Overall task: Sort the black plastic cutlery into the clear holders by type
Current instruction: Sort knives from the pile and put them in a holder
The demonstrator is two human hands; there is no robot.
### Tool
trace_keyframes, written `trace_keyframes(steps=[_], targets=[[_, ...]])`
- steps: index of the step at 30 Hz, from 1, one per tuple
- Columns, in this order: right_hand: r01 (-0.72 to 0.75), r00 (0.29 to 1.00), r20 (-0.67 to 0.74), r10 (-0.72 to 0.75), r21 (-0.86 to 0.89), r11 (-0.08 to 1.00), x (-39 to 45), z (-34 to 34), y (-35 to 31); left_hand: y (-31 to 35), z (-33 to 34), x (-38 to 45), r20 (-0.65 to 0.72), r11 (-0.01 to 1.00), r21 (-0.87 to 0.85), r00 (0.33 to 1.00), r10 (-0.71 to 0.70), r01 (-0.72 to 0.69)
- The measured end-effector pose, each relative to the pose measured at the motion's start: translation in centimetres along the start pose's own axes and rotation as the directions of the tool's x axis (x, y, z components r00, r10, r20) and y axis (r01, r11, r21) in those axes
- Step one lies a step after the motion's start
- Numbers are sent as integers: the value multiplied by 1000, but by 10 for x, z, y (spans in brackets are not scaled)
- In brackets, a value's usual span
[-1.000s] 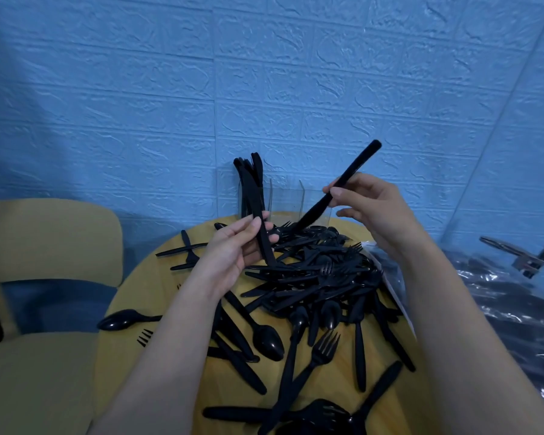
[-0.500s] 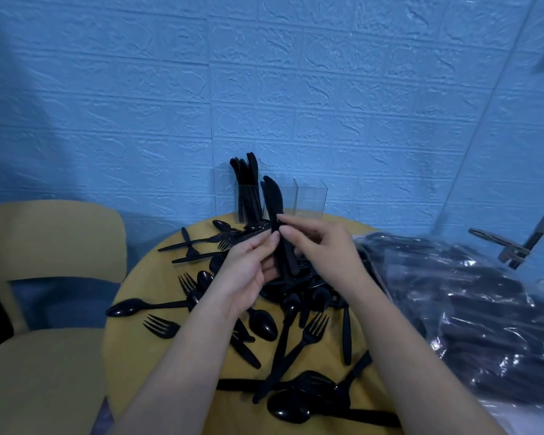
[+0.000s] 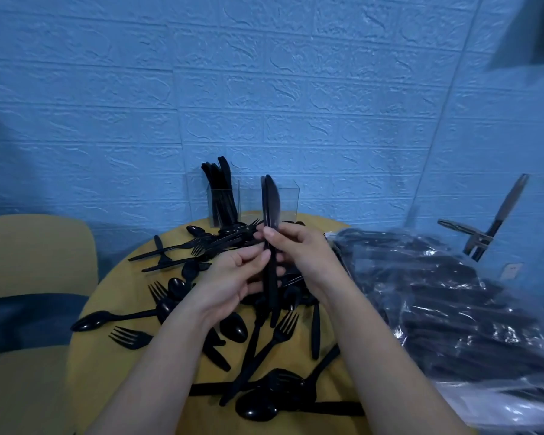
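Note:
Black knives [image 3: 271,208] stand upright between my hands, blades up, over a pile of loose black cutlery [image 3: 258,334] on a round yellow table [image 3: 107,372]. My left hand [image 3: 230,277] holds their handles from the left. My right hand [image 3: 299,249] pinches them from the right, just below the blades. Three clear holders stand at the table's far edge: the left holder [image 3: 223,202] has several black knives in it, while the middle holder [image 3: 250,199] and the right holder [image 3: 288,197] look empty.
A large clear plastic bag [image 3: 446,309] full of black cutlery lies at the right. A yellow chair [image 3: 35,255] stands left of the table. A blue brick-pattern wall is behind, and a metal stand [image 3: 484,233] is at the far right.
A second ago my right hand held a knife raised apart from the left hand. It has since brought that knife to the one in my left hand, and both now hold them together upright.

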State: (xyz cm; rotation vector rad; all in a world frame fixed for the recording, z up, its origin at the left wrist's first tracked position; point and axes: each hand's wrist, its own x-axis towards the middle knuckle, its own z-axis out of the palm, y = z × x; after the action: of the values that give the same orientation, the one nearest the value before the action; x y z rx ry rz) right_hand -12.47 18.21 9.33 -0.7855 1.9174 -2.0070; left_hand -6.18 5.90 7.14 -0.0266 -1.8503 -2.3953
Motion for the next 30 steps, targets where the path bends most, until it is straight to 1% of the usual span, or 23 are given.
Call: trace_keyframes(steps=[1,2,3,4,5,6,7,8,9,10,11,12,15,16,18,22,24,26,27,28,30], targets=[[-4,1000,-2,4,31,1000,0,-3,-1,1,0,0,1,999,53,1000,6,-6],[7,1000,-21,-6,58,998,1,-6,-2,2,-4,1,-15,989,144,999,31,-29],[28,998,-57,-23,80,996,2,-9,-3,1,-9,3,-50,956,288,996,79,-61],[55,994,-104,-45,98,994,3,-12,-4,0,-16,6,-99,874,478,984,147,-83],[79,986,-153,-62,107,991,4,-16,-3,0,-24,9,-126,738,671,970,208,-71],[95,978,-195,-72,109,989,5,-19,-3,-2,-31,13,-115,577,816,969,219,-34],[101,972,-224,-75,107,989,5,-22,-2,-3,-36,15,-77,424,906,983,164,1],[100,967,-243,-72,103,990,5,-24,-1,-5,-38,18,-44,283,959,997,65,24],[95,965,-253,-69,94,991,5,-25,0,-6,-38,21,-30,163,986,999,-37,36],[90,964,-256,-66,82,993,4,-26,1,-7,-37,23,-29,73,997,994,-107,37],[85,964,-260,-64,72,994,5,-26,3,-8,-35,25,-24,18,999,991,-134,27],[81,963,-264,-61,66,995,5,-26,4,-9,-32,27,-12,-21,1000,992,-128,9],[67,958,-283,-46,65,996,6,-27,6,-8,-28,31,10,-122,992,996,-86,-20],[61,956,-289,-38,70,996,7,-28,7,-6,-28,32,0,-140,990,996,-87,-12],[49,955,-296,-25,76,996,7,-30,9,1,-30,33,-30,-113,993,997,-77,21],[33,945,-326,2,101,994,8,-33,12,16,-34,33,-84,22,996,996,-17,84],[37,940,-341,10,130,991,9,-35,12,23,-40,31,-130,153,980,992,-10,130],[47,937,-349,11,159,986,9,-38,11,27,-52,28,-188,349,919,982,-21,183],[50,937,-350,12,166,985,9,-39,11,29,-57,26,-217,426,880,976,-27,208],[51,937,-348,11,168,985,9,-40,11,30,-64,25,-241,470,853,970,-30,226],[48,939,-345,12,164,985,10,-40,12,30,-76,23,-266,527,813,963,-41,247]])
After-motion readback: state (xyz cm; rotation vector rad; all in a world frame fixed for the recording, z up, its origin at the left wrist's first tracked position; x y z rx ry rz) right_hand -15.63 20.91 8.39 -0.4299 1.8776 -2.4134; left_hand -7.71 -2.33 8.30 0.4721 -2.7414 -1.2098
